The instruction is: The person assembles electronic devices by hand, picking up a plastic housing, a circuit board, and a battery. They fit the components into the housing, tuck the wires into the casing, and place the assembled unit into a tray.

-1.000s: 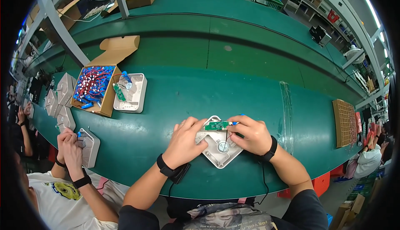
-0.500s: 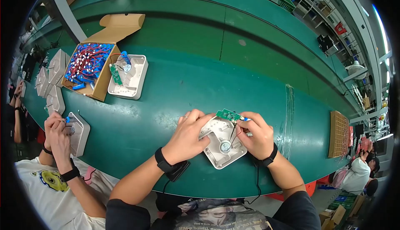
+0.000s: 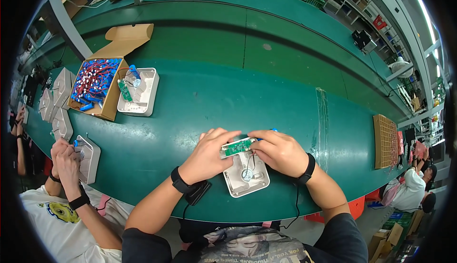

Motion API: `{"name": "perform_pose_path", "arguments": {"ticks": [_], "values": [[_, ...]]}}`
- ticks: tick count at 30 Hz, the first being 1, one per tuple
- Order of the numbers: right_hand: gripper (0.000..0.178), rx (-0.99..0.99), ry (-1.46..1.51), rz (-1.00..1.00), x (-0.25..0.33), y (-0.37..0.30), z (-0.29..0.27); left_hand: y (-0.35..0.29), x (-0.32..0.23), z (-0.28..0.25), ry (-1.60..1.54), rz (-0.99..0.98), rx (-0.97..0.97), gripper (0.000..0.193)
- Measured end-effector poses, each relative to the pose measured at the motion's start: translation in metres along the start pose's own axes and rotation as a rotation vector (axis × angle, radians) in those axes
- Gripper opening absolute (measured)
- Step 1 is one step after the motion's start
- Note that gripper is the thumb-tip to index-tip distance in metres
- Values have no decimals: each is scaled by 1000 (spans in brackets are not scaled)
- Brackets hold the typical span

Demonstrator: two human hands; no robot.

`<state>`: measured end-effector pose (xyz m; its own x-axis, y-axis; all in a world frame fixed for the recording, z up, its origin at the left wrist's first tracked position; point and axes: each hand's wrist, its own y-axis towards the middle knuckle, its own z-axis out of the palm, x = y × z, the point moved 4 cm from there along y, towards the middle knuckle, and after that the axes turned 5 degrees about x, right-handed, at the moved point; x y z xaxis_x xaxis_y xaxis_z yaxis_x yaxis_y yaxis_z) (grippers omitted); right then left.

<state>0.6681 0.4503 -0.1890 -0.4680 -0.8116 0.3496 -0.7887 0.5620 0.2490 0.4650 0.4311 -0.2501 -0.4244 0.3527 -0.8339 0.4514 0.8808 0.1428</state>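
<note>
With the left grip (image 3: 207,153), holds a pale, squarish, open plastic housing (image 3: 259,184) by its ten o'clock corner, pinched between thumb and fingers, over a smooth green desk (image 3: 204,110). With the right grip (image 3: 281,153), touches the three o'clock end of a narrow green circuit board (image 3: 238,147), fingertips bunched; cannot tell whether pinching the board or merely resting against it. Bears that board across the housing's twelve o'clock part, slightly tilted, with a round silvery disc (image 3: 247,175) and thin dark wires toward six o'clock.

From the held housing, shows toward ten o'clock an open brown cardboard box (image 3: 108,114) of blue cylinders with red wires (image 3: 95,84), and just beside, at the box's three o'clock, a second pale plastic housing (image 3: 148,102) with similar parts inside. Toward nine o'clock, shows a co-worker's hands (image 3: 66,160) at another pale housing (image 3: 90,165); near three o'clock, a brown gridded tray (image 3: 384,141).
</note>
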Motion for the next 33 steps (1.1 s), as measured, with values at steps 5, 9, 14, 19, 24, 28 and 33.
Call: {"name": "perform_pose_path", "arguments": {"ticks": [5,9,14,19,24,28,33], "values": [[12,4,55,42,2,-3,6,4,-8,-6,-51,7,-26,45],[12,43,82,114,4,-6,2,1,-10,-5,1,74,-51,38],[10,76,-33,134,8,-12,13,0,-15,0,85,190,-64,28],[9,73,-68,116,8,-13,14,-5,-21,1,218,268,-82,16],[8,65,-68,128,8,-14,16,-6,-22,2,260,291,-84,15],[7,76,-56,155,11,-14,14,-6,-23,2,255,294,-82,13],[6,79,-58,157,9,-14,15,-5,-22,2,266,262,-74,11]]}}
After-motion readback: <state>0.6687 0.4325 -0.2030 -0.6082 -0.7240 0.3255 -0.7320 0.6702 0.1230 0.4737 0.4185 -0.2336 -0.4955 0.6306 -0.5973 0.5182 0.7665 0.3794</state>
